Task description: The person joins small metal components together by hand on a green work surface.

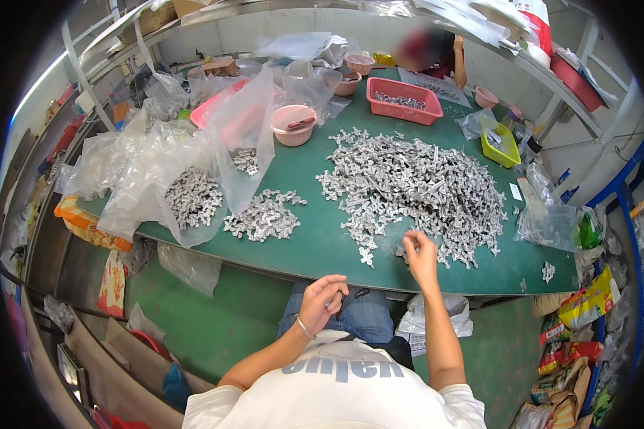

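A big heap of small silvery metal parts (429,189) covers the middle and right of the green table (315,250). My right hand (421,259) is at the heap's near edge, its fingers bent and pinched together; what sits between the fingertips is too small to make out. Over my lap, just off the table's front edge, my left hand (320,304) is curled closed. A greyish bit shows among its fingers, but I cannot tell what it is. A smaller pile of similar parts (266,217) lies left of the big heap.
A clear plastic bag (150,171) with more parts lies at the left. Behind stand a pink bowl (293,134), a red tray (404,113) of parts and a yellow basket (501,145). Another person's arm (459,63) rests at the far side. Several packages (587,304) line the right.
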Available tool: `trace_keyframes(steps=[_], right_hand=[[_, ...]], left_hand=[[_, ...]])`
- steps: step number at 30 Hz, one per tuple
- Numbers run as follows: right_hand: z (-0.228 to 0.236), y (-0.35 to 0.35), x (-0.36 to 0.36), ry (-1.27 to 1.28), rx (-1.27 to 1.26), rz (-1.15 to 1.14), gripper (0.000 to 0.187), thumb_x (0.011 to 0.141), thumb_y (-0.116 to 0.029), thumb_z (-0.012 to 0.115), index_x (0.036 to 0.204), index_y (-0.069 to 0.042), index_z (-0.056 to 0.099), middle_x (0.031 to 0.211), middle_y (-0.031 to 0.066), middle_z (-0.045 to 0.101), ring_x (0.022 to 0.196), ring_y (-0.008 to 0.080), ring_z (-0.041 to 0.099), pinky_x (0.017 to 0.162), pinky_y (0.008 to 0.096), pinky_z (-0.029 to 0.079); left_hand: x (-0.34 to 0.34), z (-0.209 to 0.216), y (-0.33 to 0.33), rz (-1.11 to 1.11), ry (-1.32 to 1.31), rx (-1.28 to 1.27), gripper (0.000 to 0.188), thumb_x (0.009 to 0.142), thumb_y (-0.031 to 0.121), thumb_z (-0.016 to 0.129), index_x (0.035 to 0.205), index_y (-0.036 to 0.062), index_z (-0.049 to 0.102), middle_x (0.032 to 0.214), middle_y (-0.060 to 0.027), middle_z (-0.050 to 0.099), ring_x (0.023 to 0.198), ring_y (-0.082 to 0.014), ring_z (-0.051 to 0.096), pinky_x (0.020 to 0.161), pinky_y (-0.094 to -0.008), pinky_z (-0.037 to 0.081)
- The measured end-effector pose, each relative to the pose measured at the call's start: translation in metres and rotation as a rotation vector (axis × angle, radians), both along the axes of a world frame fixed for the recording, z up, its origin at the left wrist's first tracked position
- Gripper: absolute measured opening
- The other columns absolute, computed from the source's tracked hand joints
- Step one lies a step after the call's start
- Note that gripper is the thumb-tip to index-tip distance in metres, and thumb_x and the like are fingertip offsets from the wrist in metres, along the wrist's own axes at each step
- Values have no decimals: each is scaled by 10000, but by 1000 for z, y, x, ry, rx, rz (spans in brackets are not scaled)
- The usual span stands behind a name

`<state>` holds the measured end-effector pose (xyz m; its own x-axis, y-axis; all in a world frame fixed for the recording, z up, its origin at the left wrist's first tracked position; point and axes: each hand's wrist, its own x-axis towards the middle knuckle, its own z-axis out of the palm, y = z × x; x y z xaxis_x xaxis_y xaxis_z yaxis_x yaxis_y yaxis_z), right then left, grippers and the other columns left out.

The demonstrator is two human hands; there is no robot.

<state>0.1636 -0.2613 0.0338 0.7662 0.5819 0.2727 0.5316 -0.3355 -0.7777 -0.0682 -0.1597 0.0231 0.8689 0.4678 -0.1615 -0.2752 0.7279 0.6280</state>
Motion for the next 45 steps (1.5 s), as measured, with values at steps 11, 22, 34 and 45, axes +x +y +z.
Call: trace_keyframes(steps=[11, 22, 34, 45], right_hand=[[-24, 22, 44, -107, -27, -221, 135, 732, -49, 602, 861, -10, 602, 714, 93, 550, 614, 211, 532, 557, 290, 408], [30, 20, 12, 992, 365, 141, 210, 807, -2, 543, 1012, 44, 546, 733, 67, 579, 615, 98, 535, 539, 194, 415], [68, -4, 7, 958, 504, 239, 294, 790, 85, 518, 1081, 68, 483, 912, 128, 579, 787, 174, 588, 665, 253, 480], [61, -10, -21, 730, 549, 75, 74, 825, 7, 521, 869, 57, 553, 772, 107, 597, 689, 154, 589, 634, 259, 479]], left_hand=[[46, -5, 36, -37, 111, -130, 209, 832, 35, 479, 1032, -6, 525, 799, -68, 547, 484, -52, 354, 438, -180, 292], [130, 40, 42, 1, 276, 436, 383, 772, 6, 587, 1143, 43, 499, 837, -16, 550, 529, -6, 361, 478, -159, 304], [151, 61, 44, -88, 282, 786, 175, 699, 10, 661, 871, 35, 647, 760, 7, 578, 507, -28, 330, 477, -179, 292], [130, 73, 39, -150, 227, 670, 45, 745, 19, 620, 734, -25, 625, 685, -48, 590, 600, -66, 468, 544, -204, 358]])
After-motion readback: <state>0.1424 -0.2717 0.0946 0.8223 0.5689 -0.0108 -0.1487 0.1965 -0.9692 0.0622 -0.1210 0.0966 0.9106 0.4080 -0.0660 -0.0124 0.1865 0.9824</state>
